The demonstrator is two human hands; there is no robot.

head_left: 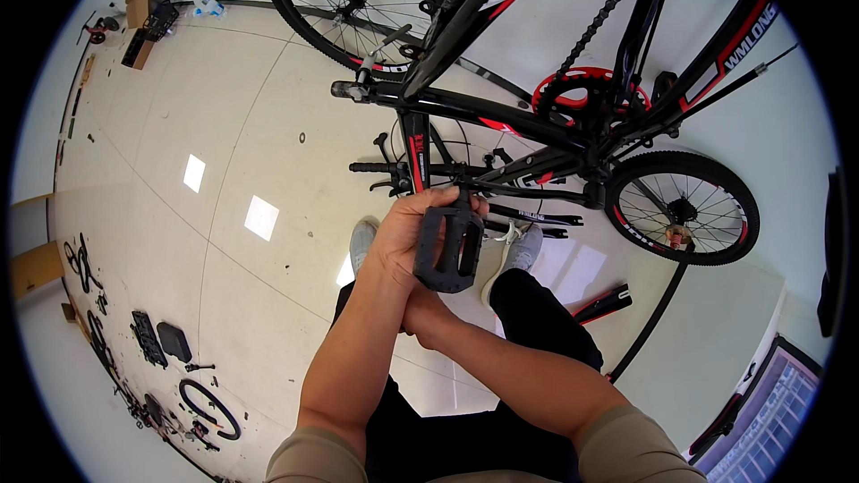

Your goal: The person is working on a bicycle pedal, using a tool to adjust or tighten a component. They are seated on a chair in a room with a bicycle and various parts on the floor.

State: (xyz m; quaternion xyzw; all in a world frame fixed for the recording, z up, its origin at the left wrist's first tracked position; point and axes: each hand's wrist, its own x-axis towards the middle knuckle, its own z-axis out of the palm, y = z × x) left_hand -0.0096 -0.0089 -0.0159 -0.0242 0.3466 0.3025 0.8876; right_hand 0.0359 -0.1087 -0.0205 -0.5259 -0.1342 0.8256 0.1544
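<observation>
My left hand [399, 231] is closed round a black bicycle pedal [448, 249], its thumb and fingers at the far end of the pedal. My right hand [428, 315] crosses beneath my left wrist with its fingers curled; my left wrist and the pedal cover most of them, so what they hold cannot be seen. Just beyond my hands stands a black bicycle frame [514, 122] with red and white markings. It carries a red and black chainring [591, 94] with a chain [601, 25] running up from it.
One wheel [362, 2] leans against the wall at the far left, another wheel [684, 210] lies right. A handlebar [371, 167] and a fork [537, 215] are on the floor past my shoes [522, 250]. Loose parts, including a curved black tube [213, 411], lie left. A white cabinet [707, 349] stands right.
</observation>
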